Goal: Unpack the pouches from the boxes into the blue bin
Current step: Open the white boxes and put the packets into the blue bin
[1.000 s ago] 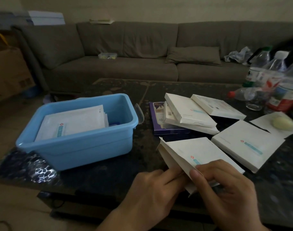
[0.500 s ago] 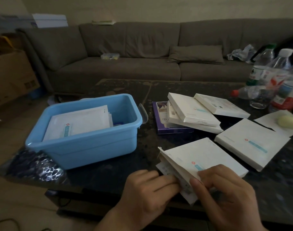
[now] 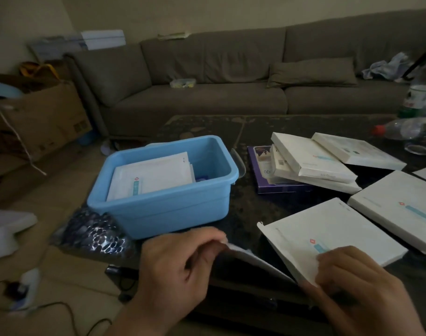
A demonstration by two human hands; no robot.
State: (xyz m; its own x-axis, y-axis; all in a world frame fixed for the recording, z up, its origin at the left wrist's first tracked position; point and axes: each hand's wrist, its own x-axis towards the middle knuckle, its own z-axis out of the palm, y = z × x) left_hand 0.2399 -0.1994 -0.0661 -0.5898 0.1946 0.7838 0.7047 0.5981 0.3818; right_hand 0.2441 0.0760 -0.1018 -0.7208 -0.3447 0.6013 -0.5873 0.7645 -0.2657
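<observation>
Just beyond my left hand sits the blue bin – white pouches lie flat inside it, stacked. That hand pinches the corner of a pouch between thumb and curled fingers, its far end at the mouth of the open box. My right hand grips that box at its near edge, fingers curled over the top. Beyond my right hand, more white boxes lie piled on the dark table – one just beside the open box
</observation>
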